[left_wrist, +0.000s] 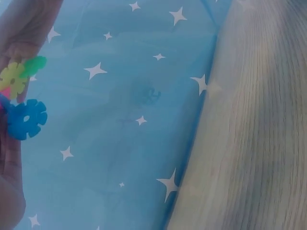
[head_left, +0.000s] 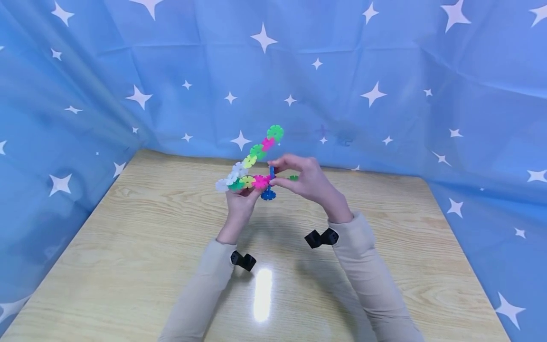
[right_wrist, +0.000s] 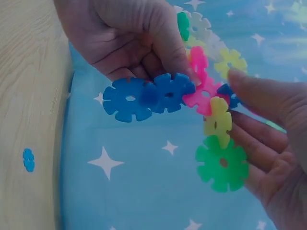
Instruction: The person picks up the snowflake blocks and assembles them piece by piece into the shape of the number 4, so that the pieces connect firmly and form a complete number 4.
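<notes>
Both hands hold a build of interlocking plastic flower discs. My left hand (head_left: 241, 206) grips its lower part near a pink disc (head_left: 260, 181). Between thumb and fingers, my right hand (head_left: 305, 179) pinches a blue disc (head_left: 272, 172) against the build, beside the pink joint. From there, white discs (head_left: 232, 176) and a branch ending in a green disc (head_left: 275, 133) rise away. In the right wrist view, two joined blue discs (right_wrist: 128, 99) stick out left, and a yellow disc (right_wrist: 218, 122) carries a green disc (right_wrist: 222, 164). The pinched disc (right_wrist: 229, 95) is mostly hidden there.
A loose blue disc (right_wrist: 29, 160) lies on the wooden table (right_wrist: 29, 96). Behind the table hangs a blue cloth (head_left: 299, 71) with white stars, which also lines both sides. Each wrist wears a small black camera (head_left: 321, 238).
</notes>
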A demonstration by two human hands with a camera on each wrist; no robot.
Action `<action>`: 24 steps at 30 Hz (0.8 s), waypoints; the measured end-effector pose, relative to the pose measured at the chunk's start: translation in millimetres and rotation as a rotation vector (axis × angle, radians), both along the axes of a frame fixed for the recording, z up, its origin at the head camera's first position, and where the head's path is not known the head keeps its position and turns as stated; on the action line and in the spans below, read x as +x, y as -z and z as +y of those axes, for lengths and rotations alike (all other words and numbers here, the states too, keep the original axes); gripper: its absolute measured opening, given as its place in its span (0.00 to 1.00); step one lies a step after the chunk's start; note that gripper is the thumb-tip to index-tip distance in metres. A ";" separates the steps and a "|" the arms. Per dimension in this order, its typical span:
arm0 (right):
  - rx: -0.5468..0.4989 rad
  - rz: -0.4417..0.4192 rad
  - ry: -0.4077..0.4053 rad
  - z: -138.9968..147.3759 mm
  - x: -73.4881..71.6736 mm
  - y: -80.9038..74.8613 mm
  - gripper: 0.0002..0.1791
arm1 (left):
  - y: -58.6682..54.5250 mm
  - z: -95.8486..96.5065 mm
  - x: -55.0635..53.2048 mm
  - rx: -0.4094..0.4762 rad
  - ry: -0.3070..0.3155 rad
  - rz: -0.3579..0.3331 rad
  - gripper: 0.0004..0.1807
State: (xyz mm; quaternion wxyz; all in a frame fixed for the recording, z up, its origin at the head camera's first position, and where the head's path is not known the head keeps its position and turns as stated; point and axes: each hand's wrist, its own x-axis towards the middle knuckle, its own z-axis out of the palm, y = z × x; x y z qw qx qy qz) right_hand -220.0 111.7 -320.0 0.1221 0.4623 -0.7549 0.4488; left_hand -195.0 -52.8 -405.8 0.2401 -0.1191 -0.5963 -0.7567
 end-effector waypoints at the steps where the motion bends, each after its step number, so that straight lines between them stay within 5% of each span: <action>1: -0.011 -0.029 0.005 -0.7 -1.2 1.2 0.15 | 0.4 -1.7 -0.6 0.003 -0.003 -0.007 0.15; 9: -0.180 -0.446 0.137 -0.2 -31.4 35.7 0.15 | 4.7 -22.5 -3.5 -0.038 -0.060 -0.052 0.13; 14: -0.125 -0.660 0.304 -10.8 -56.0 77.7 0.13 | 4.7 -31.4 -3.5 -0.001 -0.045 -0.067 0.19; 19: 0.062 -0.692 0.423 -31.8 -67.6 116.5 0.15 | 6.2 -36.4 -4.5 0.039 -0.028 -0.069 0.22; 24: 0.072 -0.618 0.351 -52.8 -73.4 140.5 0.15 | 5.7 -41.3 -3.3 0.029 -0.034 -0.103 0.24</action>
